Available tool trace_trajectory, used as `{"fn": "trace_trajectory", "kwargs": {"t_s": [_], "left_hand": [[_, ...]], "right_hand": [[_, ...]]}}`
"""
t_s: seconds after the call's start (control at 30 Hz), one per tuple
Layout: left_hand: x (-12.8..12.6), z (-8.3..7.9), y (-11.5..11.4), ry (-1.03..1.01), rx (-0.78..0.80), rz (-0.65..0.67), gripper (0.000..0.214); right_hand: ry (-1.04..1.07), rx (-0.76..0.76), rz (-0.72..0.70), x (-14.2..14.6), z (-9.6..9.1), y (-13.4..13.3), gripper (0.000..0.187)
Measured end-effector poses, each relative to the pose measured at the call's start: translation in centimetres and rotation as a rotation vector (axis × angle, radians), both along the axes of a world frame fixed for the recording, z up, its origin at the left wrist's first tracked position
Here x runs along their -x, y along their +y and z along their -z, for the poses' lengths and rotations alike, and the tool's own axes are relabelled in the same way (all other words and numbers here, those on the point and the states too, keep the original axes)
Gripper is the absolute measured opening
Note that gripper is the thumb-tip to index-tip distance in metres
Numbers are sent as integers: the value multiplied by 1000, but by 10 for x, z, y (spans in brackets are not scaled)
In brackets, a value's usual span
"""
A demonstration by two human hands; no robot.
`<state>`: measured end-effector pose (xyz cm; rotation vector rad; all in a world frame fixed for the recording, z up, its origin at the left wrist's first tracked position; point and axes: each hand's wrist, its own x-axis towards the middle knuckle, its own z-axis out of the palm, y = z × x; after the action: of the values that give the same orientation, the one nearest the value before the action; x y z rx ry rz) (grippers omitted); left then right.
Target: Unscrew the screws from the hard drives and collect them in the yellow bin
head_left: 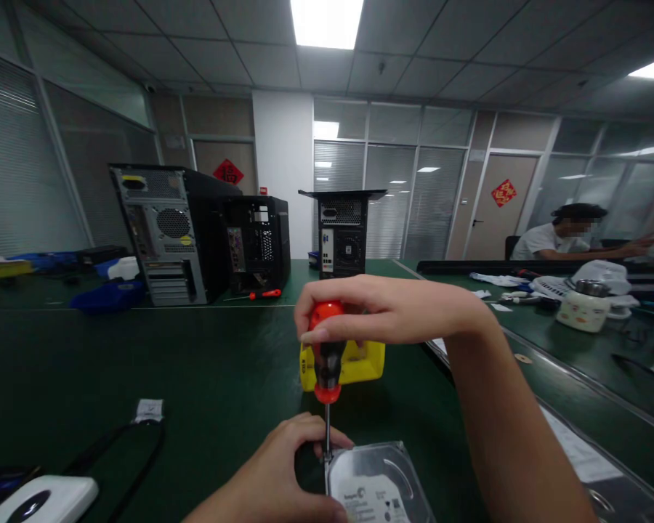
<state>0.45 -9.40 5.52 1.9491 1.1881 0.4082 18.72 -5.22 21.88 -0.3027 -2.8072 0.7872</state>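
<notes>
My right hand [370,309] is closed around the top of a red and black screwdriver [327,356], which stands upright. Its thin shaft points down onto the near left corner of a silver hard drive [378,483] lying flat on the green table [207,378]. My left hand [283,472] curls against the drive's left edge, fingers pinched around the shaft's tip. Behind the screwdriver sits a small yellow tray [362,362].
Three black computer cases [166,232] [259,243] [342,232] stand at the back of the table, with a second red screwdriver [261,294] before them. A white device [43,500] and black cable [125,443] lie near left. A seated person [561,236] is far right, beside a white pot [583,309].
</notes>
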Motion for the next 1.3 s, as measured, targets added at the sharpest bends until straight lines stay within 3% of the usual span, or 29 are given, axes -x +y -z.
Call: {"fn": "trace_trajectory", "kwargs": {"t_s": [0.2, 0.4, 0.63, 0.9, 1.07, 1.3], "left_hand": [[-2, -2, -1, 6, -6, 3, 59], [-3, -2, -1, 15, 4, -1, 58], [-3, 0, 1, -2, -12, 22, 57], [-2, 1, 1, -2, -26, 24, 57], [-2, -3, 0, 2, -20, 28, 57], [-4, -1, 0, 5, -30, 35, 54]], "right_hand": [[21, -136, 15, 2, 0, -2, 22], [11, -175, 98, 0, -1, -3, 26], [-79, -214, 437, 0, 0, -17, 40], [-79, 22, 217, -6, -2, -12, 21], [-73, -106, 198, -7, -2, -9, 26], [-113, -237, 401, -8, -2, -10, 32]]}}
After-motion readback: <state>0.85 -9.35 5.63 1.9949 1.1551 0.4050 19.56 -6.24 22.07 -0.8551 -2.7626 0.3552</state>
